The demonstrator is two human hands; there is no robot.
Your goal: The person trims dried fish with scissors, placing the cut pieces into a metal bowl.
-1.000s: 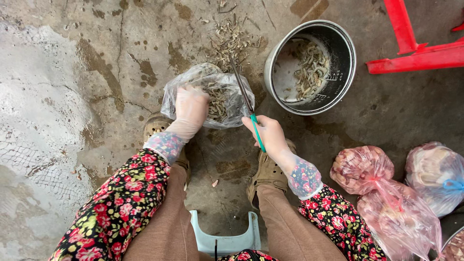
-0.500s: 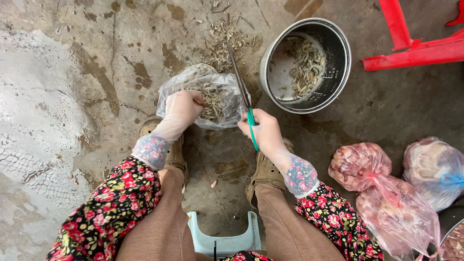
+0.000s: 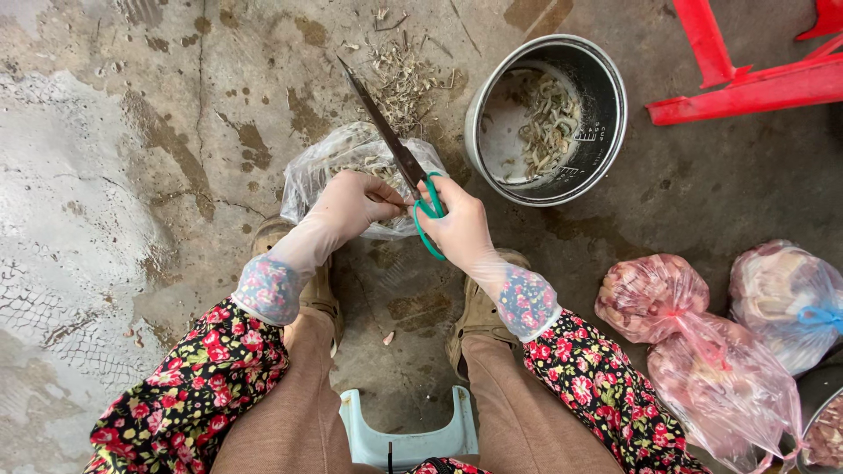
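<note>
My gloved hands meet over the bag, scissors raised.

My right hand point(image 3: 457, 230) grips green-handled scissors point(image 3: 399, 158), blades now lifted clear and pointing away; my left hand point(image 3: 351, 204) pinches something small, no longer inside the crinkled clear bag point(image 3: 316, 171). Beyond: one round metal pot point(image 3: 606, 114), three tied pink bags point(image 3: 650, 294).

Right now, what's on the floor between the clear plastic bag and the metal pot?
In the head view, only bare wet concrete separates the clear plastic bag from the metal pot; the pile of scraps lies just beyond that gap.
</note>
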